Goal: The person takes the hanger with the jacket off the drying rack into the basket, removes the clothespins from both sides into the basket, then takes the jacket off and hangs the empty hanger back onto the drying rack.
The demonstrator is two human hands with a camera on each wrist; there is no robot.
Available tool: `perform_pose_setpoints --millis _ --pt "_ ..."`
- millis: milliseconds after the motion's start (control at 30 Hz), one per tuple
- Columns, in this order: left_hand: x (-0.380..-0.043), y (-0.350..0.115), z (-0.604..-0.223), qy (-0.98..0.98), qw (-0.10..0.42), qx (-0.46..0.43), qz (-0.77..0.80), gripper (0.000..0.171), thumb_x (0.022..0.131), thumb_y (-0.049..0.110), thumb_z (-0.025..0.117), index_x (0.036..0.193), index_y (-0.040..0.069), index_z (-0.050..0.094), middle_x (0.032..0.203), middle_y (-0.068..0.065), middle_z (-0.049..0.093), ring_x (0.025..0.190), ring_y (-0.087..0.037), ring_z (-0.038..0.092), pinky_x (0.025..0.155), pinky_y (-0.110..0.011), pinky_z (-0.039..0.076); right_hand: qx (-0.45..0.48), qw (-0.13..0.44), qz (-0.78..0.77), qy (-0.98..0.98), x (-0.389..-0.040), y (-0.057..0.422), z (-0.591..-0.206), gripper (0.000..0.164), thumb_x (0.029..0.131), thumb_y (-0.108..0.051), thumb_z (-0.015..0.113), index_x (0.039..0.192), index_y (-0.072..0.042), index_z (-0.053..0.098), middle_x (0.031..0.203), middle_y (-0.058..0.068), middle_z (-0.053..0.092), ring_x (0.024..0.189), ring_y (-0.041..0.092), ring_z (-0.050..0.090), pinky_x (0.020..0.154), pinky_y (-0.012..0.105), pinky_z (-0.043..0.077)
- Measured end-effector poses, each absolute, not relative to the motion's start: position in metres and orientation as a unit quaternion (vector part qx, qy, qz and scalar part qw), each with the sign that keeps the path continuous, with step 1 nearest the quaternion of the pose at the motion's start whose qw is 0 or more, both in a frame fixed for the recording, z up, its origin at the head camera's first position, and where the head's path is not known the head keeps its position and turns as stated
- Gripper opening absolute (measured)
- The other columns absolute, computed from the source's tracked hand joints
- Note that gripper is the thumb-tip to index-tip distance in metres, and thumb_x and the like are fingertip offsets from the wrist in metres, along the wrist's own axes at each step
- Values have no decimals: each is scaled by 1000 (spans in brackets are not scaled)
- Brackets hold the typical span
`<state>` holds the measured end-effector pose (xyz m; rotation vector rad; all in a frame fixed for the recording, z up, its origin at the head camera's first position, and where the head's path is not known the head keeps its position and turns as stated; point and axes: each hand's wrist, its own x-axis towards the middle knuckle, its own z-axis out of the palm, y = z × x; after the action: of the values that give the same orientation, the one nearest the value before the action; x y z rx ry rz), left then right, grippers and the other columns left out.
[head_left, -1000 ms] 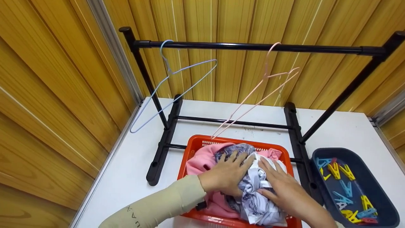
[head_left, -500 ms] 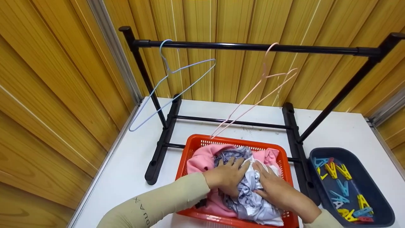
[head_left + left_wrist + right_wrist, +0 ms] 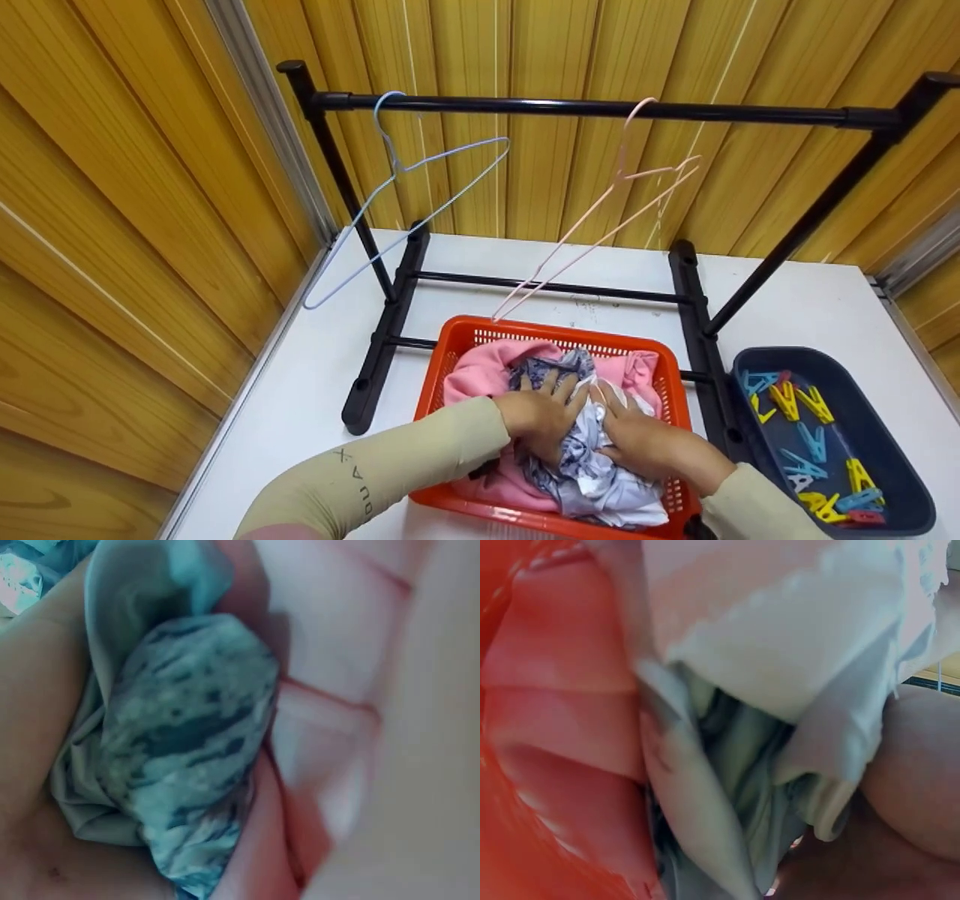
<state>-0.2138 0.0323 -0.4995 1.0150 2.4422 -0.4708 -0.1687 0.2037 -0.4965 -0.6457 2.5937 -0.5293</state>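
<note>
Both hands press down on a heap of clothes in a red plastic basket [image 3: 551, 331]. My left hand [image 3: 544, 421], fingers spread, lies on a crumpled grey-white patterned garment [image 3: 551, 365]. Facing it, my right hand [image 3: 637, 441] presses the whiter side of the same bundle, fingertips near the left hand's. Pink cloth [image 3: 480, 371] lies around and below the bundle. Up close in the left wrist view, patterned fabric [image 3: 199, 712] bulges beside the hand against pink cloth [image 3: 322, 742]. White fabric [image 3: 795, 645] folds over near the palm in the right wrist view.
Behind the basket stands a black clothes rack [image 3: 517, 107], with a blue hanger [image 3: 397, 171] and a pink hanger [image 3: 619, 176] on its bar. A dark blue tray [image 3: 892, 450] at the right holds several coloured clothespins. Wood-look panels [image 3: 150, 225] wall in the white table.
Both hands have sunk lower into the clothes and come slightly closer together. The right hand has shifted left, and the bundle looks more compressed.
</note>
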Motion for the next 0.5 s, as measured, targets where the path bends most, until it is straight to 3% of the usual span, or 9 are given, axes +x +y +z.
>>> perform_pose_setpoints --millis 500 --pt "-215 47 -509 892 217 334 -213 99 85 60 56 156 21 0 164 0 0 151 -24 10 112 -57 28 -234 226 -134 936 -186 201 -499 70 91 -12 60 143 17 24 154 35 14 130 66 23 108 65 29"
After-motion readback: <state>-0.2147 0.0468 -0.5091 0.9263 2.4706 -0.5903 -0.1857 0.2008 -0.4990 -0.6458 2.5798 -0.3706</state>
